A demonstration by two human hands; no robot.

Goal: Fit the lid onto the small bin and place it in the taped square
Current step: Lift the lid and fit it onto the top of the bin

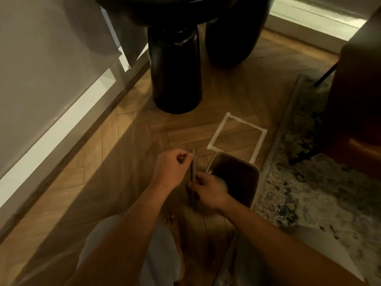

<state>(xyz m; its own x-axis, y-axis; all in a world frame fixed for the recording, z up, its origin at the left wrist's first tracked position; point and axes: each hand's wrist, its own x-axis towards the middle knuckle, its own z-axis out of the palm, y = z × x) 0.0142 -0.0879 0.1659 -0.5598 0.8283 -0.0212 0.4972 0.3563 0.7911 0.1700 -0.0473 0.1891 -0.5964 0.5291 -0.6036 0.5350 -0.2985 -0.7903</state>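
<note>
Both hands hold the lid (193, 178) edge-on, thin and dark: the left hand (172, 168) pinches its far end, the right hand (208, 189) its near part. It stands just left of the open small bin (234, 178). The taped square (237, 137) lies just beyond the bin.

Taped square (237, 139) on the wood floor (115, 153): bare inside, open from above. Small bin (235, 178) stands just short of its near edge, covering the near corner of the tape. Rug (305, 182) edge runs close along the square's right side. Black pedestal (175, 73) stands beyond the far left corner, with floor between. Second dark leg (233, 34) farther back. Dark chair (358, 96) looms over the rug at right. Left of the bin the lid (193, 172), held on edge by both hands, fills the gap.
</note>
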